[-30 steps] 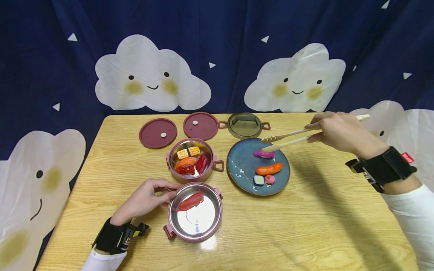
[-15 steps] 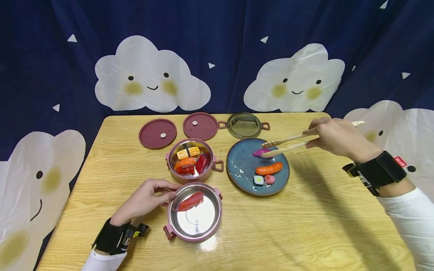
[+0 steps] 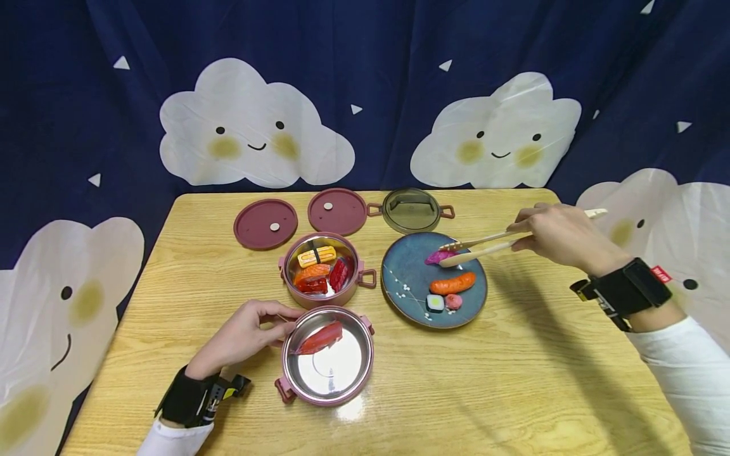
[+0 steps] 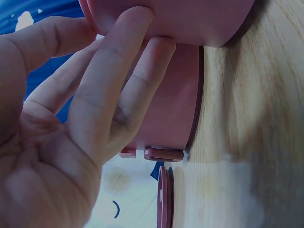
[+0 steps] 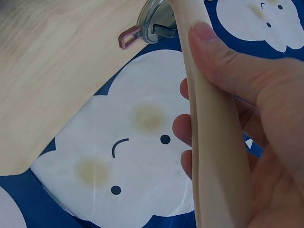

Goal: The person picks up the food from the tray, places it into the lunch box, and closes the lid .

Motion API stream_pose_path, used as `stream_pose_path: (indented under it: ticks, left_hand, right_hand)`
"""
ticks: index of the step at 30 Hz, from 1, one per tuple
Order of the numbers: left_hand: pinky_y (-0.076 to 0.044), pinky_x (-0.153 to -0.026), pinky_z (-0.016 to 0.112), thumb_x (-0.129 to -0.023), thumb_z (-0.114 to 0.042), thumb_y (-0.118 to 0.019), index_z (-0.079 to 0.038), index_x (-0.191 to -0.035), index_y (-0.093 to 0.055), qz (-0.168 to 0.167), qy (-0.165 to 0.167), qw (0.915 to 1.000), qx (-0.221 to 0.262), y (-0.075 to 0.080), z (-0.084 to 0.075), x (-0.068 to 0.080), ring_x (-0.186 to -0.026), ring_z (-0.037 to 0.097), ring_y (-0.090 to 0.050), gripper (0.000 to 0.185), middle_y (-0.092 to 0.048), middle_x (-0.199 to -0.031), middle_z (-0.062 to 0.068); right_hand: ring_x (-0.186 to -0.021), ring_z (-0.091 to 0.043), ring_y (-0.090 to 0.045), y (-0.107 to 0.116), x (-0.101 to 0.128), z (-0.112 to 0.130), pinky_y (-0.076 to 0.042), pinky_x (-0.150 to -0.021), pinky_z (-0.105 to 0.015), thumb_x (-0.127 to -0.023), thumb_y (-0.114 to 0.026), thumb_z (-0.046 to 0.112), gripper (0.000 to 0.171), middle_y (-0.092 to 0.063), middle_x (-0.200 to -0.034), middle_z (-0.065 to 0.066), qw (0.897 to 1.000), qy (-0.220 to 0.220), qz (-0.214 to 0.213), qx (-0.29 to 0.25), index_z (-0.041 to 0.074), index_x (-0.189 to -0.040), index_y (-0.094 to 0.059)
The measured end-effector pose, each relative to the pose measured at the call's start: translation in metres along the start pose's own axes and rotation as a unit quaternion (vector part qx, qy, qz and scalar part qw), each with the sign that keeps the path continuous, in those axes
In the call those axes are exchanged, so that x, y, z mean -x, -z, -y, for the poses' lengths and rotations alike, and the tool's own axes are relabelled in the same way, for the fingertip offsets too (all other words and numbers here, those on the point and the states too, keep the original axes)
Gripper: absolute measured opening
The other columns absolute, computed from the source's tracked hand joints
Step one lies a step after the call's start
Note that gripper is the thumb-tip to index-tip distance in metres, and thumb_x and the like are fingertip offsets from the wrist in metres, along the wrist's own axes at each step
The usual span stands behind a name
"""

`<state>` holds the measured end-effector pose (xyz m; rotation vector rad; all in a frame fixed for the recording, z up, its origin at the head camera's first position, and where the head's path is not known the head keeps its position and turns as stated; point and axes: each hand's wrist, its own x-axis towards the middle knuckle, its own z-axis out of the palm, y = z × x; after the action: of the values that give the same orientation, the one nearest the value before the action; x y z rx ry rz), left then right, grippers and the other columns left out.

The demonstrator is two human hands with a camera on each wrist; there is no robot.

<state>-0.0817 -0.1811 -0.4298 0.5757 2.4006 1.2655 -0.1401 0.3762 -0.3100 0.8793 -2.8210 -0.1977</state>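
Note:
With the fingers and thumb of my left hand (image 3: 245, 335) I touch the outer wall of the near pink pot (image 3: 326, 396), steel inside, where a red toy food piece (image 3: 320, 339) lies. The left wrist view has these fingers (image 4: 95, 95) fairly straight against the wall. My right hand (image 3: 561, 234) grips wooden tongs (image 3: 485, 251), thumb on one arm in the right wrist view (image 5: 216, 142). The tong tips are close around a purple toy sushi piece (image 3: 438, 256) on the blue plate (image 3: 402, 266). An orange sausage (image 3: 453, 284), a small sushi roll (image 3: 435, 303) and a pink ball (image 3: 454, 302) share the plate.
Behind the near pot stands a second pink pot (image 3: 291, 291) with several toy sushi pieces. Two maroon lids (image 3: 256, 225) and a glass lid with handles (image 3: 410, 218) lie along the table's back edge. A dark curtain (image 3: 376, 57) hangs behind.
My right hand has moved left and down, and the tong tips have drawn closer together around the purple sushi piece. The left hand and the near pot have stayed still.

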Motion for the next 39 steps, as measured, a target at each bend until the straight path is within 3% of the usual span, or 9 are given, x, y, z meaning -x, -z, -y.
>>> stream_pose_path:
  ticks: [16,22,33,39]
  left_hand:
    - [-0.053,-0.098,0.03,-0.1,-0.017,-0.073,-0.015,-0.122,-0.08,-0.003,-0.002,1.0,0.001,-0.002,-0.001,0.0,-0.115,0.021,-0.069,0.023,-0.08,-0.12,0.002]
    - [-0.053,-0.097,0.029,-0.1,-0.018,-0.073,-0.017,-0.121,-0.08,-0.006,0.001,1.0,-0.002,-0.002,-0.002,0.0,-0.113,0.018,-0.069,0.023,-0.08,-0.118,0.0]
    - [-0.052,-0.091,0.026,-0.099,-0.018,-0.073,-0.018,-0.12,-0.081,-0.01,0.003,0.9999,-0.007,-0.002,-0.002,0.0,-0.105,0.011,-0.067,0.022,-0.081,-0.117,-0.001]
    - [-0.052,-0.09,0.026,-0.099,-0.018,-0.073,-0.019,-0.12,-0.081,-0.011,0.003,0.9999,-0.004,-0.001,-0.002,0.0,-0.105,0.011,-0.067,0.022,-0.081,-0.116,-0.001]
  right_hand:
    - [-0.075,-0.017,-0.067,0.002,0.0,-0.001,-0.051,-0.06,-0.036,-0.072,-0.095,0.019,0.025,-0.074,-0.087,0.003,0.999,0.028,-0.036,0.011,0.014,-0.094,-0.084]
    - [-0.075,-0.017,-0.067,0.009,0.001,0.002,-0.051,-0.061,-0.036,-0.071,-0.096,0.019,0.027,-0.073,-0.086,0.002,0.998,0.033,-0.052,0.015,0.014,-0.094,-0.084]
    - [-0.072,-0.014,-0.064,0.03,0.001,0.019,-0.048,-0.058,-0.031,-0.072,-0.095,0.02,0.029,-0.073,-0.086,0.002,0.996,0.044,-0.069,0.021,0.014,-0.098,-0.085]
    - [-0.074,-0.018,-0.066,0.042,-0.001,0.035,-0.052,-0.06,-0.036,-0.071,-0.095,0.021,0.03,-0.075,-0.088,0.001,0.993,0.068,-0.093,0.017,0.012,-0.098,-0.085]
